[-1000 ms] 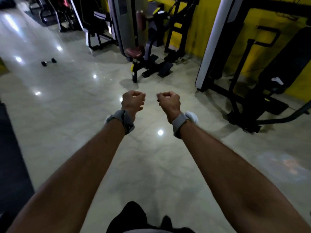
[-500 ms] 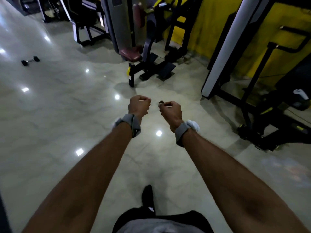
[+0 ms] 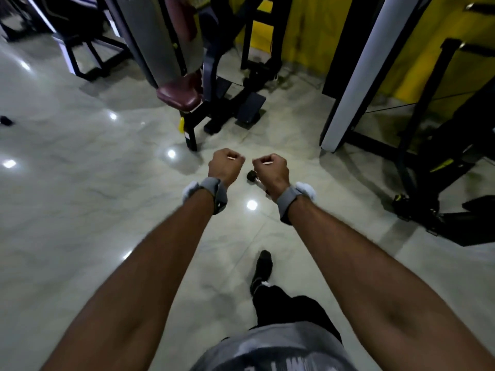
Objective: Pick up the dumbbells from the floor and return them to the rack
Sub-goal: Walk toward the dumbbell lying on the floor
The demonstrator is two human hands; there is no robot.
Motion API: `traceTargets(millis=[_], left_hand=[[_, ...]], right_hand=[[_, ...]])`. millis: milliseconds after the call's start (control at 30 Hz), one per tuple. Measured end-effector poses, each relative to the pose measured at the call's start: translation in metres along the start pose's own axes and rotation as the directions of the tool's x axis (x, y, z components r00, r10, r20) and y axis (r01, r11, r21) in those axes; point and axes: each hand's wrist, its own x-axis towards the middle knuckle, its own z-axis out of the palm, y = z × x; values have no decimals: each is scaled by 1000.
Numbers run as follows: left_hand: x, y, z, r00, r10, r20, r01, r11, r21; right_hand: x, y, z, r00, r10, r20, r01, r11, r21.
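Right hand hides most of dumbbell.

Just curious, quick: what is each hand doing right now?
Left hand: closed fist, holding nothing visible.
Right hand: closed fist, holding nothing visible.

We see a glossy pale marble-look floor catching bright ceiling-light reflections. Ahead stands a black exercise machine with a maroon padded seat, a white upright post and a yellow wall behind.
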Motion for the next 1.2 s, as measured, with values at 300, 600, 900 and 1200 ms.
traceTargets(millis=[300, 600, 900, 1200], left_hand=[[161, 58, 13, 999, -48, 25, 47, 998, 33], [308, 68, 33, 994, -34, 104, 27, 998, 63], [444, 76, 43, 901, -4, 433, -77, 983, 168], [515, 175, 21, 788, 134, 601, -279, 948, 155]], right_hand=[[171, -59, 53, 996, 90, 3, -90, 996, -29], [275, -75, 99, 988, 145, -51, -148, 986, -71], [343, -89, 157, 894, 325, -308, -349, 937, -26], [380, -203, 164, 811, 273, -517, -245, 962, 123]])
